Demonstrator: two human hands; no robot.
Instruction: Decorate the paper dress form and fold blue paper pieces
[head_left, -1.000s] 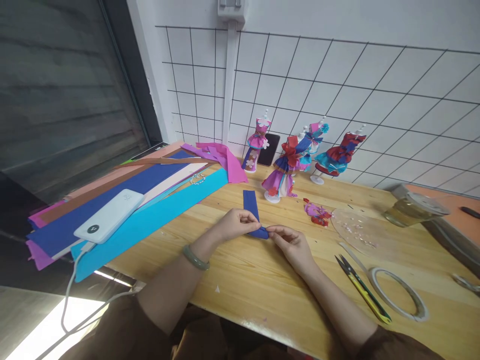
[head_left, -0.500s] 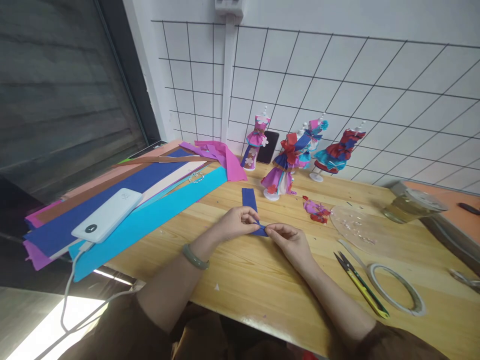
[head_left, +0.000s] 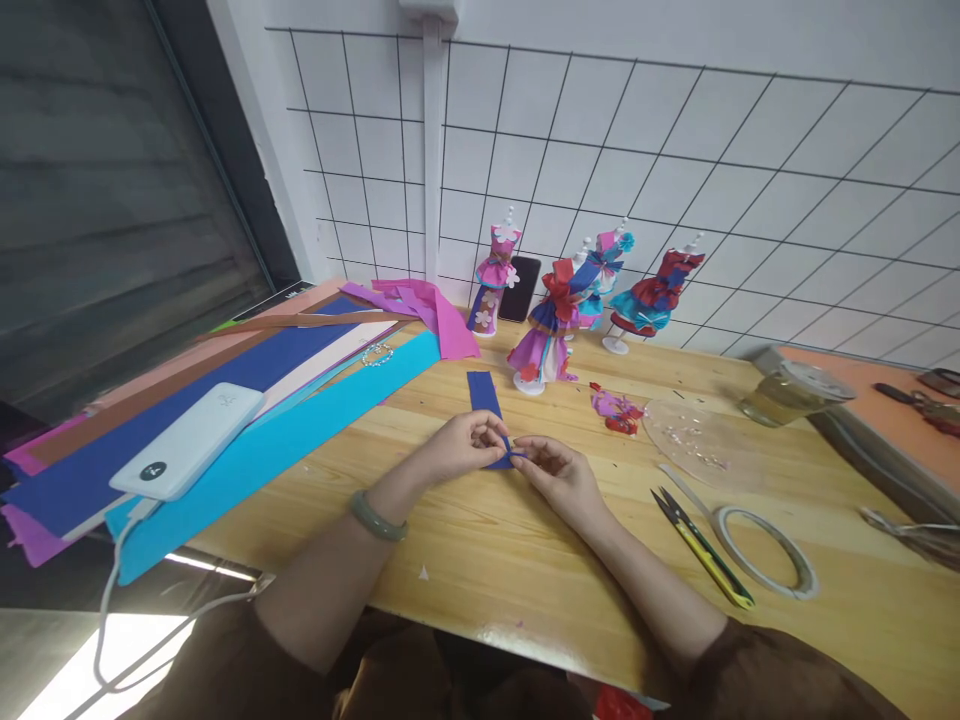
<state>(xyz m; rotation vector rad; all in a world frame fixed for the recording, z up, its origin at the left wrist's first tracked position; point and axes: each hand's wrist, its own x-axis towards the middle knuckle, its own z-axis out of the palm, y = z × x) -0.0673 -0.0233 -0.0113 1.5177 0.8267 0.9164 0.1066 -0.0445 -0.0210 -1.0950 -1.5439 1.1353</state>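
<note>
Between my two hands is a small dark blue crepe paper piece [head_left: 514,456], narrow at its middle. My left hand [head_left: 466,446], with a green bangle on its wrist, pinches it from the left. Thumb and forefinger of my right hand [head_left: 561,480] grip its right end. Under and behind the fingers, a dark blue crepe paper strip [head_left: 484,392] lies flat on the wooden table [head_left: 517,570]. Its near end is partly hidden by the hands.
Coloured paper sheets [head_left: 330,430] lie at left under a white power bank [head_left: 187,440]. Several small dress forms [head_left: 544,345] stand at the back beside a phone [head_left: 520,288]. Right are paper scraps [head_left: 619,410], a bead plate [head_left: 742,475], yellow snips [head_left: 705,550], a tape roll [head_left: 806,575] and a cup [head_left: 787,395].
The view has turned slightly right, so everything sits further left. My fingers have shifted a little on the small blue piece, and more of its pinched middle shows. Both hands keep hold.
</note>
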